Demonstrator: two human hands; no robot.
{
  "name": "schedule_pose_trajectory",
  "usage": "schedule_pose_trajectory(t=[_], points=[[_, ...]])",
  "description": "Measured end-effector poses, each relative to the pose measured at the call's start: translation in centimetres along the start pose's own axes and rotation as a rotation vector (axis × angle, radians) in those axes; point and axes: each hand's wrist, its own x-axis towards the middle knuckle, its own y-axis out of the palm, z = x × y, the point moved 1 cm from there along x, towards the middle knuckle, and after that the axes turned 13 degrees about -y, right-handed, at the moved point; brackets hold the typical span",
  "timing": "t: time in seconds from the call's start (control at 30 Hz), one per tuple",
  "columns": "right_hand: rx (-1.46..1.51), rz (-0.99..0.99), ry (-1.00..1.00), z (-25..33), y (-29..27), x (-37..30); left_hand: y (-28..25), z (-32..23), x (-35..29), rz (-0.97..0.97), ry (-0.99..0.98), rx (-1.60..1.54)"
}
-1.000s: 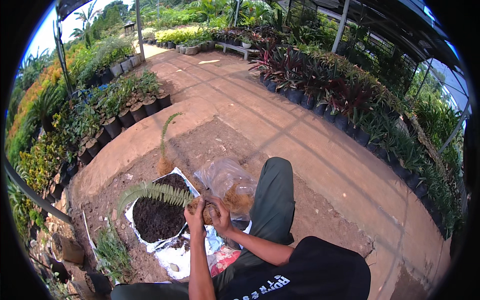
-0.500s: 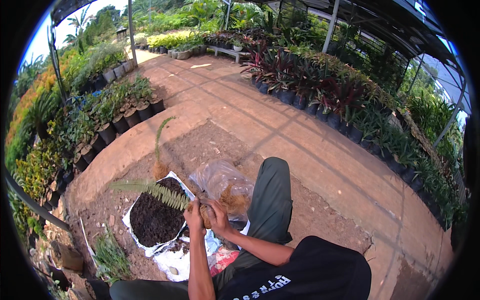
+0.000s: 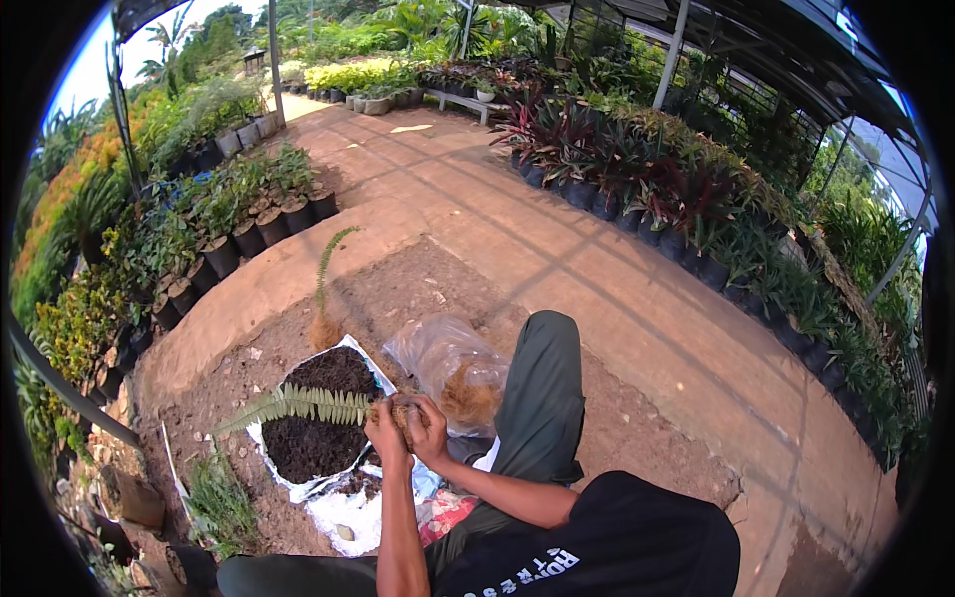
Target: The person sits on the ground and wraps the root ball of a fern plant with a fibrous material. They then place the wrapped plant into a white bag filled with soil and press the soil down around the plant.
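My left grip (image 3: 386, 438) and right grip (image 3: 429, 434) curled round a fibrous root ball (image 3: 402, 411), fern frond (image 3: 316, 403) leftward, over dark soil (image 3: 310, 450).

light: bright daylight, sky (image 3: 88, 72) near-white upper left | shadows: straight bands across paving (image 3: 557, 239), roof (image 3: 816, 60) dark | glare: white sheet (image 3: 343, 525) washed out, sheen on clear bag (image 3: 443, 348) | focus: fern (image 3: 318, 403) leaflets legible — rim foliage (image 3: 50, 269) soft | lens: fisheye — edges bowed, corners black

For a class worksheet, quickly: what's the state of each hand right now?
Left hand: closed on the brown fibre clump at the base of the fern frond.
Right hand: closed on the same clump.
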Motion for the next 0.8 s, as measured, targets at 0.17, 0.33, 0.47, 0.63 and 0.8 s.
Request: schedule_pose_trajectory(t=[0.17, 0.33, 0.47, 0.63, 0.8], points=[[0.135, 0.008, 0.185, 1.5, 2.2, -0.5, -2.4, -3.3, -0.8, -0.007, -0.04, 0.087], [0.127, 0.241, 0.23, 0.4, 3.7, -2.6, -6.7, -1.4, 1.7, -0.134, -0.062, -0.005], [0.018, 0.447, -0.076, 2.1, 4.9, -3.6, -12.6, -0.1, 4.1, -0.165, -0.053, -0.157], [0.063, 0.373, -0.048, 0.7, 5.1, -3.9, -10.7, -0.3, 3.0, -0.084, -0.158, -0.171], [0.229, 0.241, 0.136, -1.0, 4.7, -3.8, -8.5, -2.5, 0.4, -0.098, -0.075, 0.017]])
